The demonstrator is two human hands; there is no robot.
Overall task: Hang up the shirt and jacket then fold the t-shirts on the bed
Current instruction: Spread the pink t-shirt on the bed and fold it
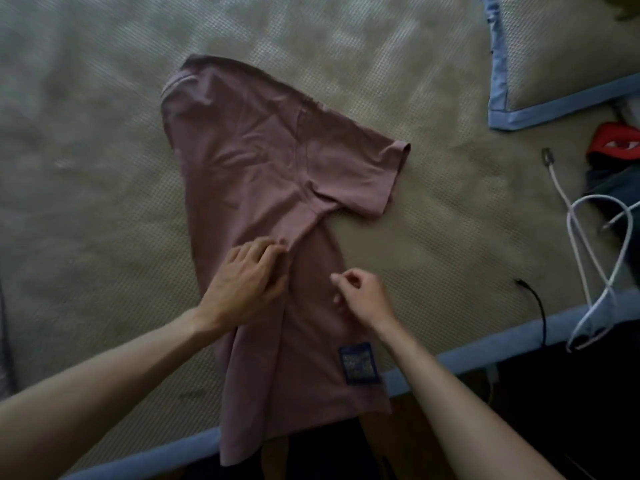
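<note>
While the mauve t-shirt (256, 188) lies folded lengthwise on the bed (86, 168), hem hanging over the blue-piped edge, the left hand (247, 278) presses its fingers on the fabric near the middle and the right hand (362, 294) pinches the cloth just beside it (the blur hides the exact hold). To the right lie a pillow (568, 53), white cables (588, 237), a black cable (535, 306) and a red-and-dark garment (613, 157), well apart from the shirt.
</note>
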